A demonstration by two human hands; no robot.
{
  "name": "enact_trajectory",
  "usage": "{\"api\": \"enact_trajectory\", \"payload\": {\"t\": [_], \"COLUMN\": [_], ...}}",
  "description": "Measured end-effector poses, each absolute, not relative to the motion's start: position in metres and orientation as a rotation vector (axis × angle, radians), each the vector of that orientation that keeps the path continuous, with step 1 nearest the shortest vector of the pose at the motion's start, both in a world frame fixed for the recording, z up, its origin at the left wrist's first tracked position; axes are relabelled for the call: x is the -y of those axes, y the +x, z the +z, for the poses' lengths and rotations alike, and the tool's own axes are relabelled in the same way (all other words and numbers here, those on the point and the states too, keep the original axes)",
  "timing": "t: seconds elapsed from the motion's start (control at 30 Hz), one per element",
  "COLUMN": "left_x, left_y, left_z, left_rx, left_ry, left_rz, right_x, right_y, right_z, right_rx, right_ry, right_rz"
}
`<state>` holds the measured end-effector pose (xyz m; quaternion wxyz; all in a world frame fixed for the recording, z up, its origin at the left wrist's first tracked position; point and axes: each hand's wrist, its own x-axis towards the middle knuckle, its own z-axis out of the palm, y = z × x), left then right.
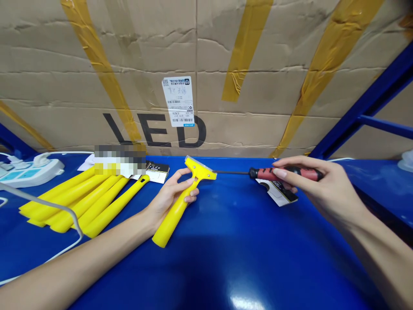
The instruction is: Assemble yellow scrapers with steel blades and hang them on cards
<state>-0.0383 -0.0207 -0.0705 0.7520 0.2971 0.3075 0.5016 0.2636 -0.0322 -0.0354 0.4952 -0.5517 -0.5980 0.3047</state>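
My left hand (176, 189) is closed around the neck of a yellow scraper (172, 217), whose wide head with two small screws tilts up and to the right. Between the fingers of my right hand (309, 176) is a red and black screwdriver (293, 173). Its thin shaft points left, and the tip meets the scraper head near the right-hand screw. Below the screwdriver handle lies a white and black card (278, 192), partly hidden by my right fingers. To the left of my left hand, several more yellow scrapers (97, 198) lie in a pile, their heads blurred out.
A white power strip (35, 172) with plugs sits at the left, and a grey-white cable (41, 200) loops in front of the pile. A large taped cardboard box (213, 56) stands behind the blue table (232, 258). Blue metal frame bars (364, 103) rise at the right.
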Motion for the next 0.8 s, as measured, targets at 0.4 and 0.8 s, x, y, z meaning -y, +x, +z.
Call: {"api": "enact_trajectory", "payload": {"t": [0.4, 0.8], "left_x": [0.021, 0.031], "left_y": [-0.036, -0.033], "left_z": [-0.071, -0.069], "left_rx": [-0.681, -0.791], "left_ry": [0.676, 0.904], "left_rz": [1.089, 1.070], "right_x": [0.034, 0.036], "right_y": [0.262, 0.259], "right_z": [-0.033, -0.037], "right_rx": [1.587, 1.664], "right_ry": [-1.353, -1.354], "right_rz": [0.536, 0.279]}}
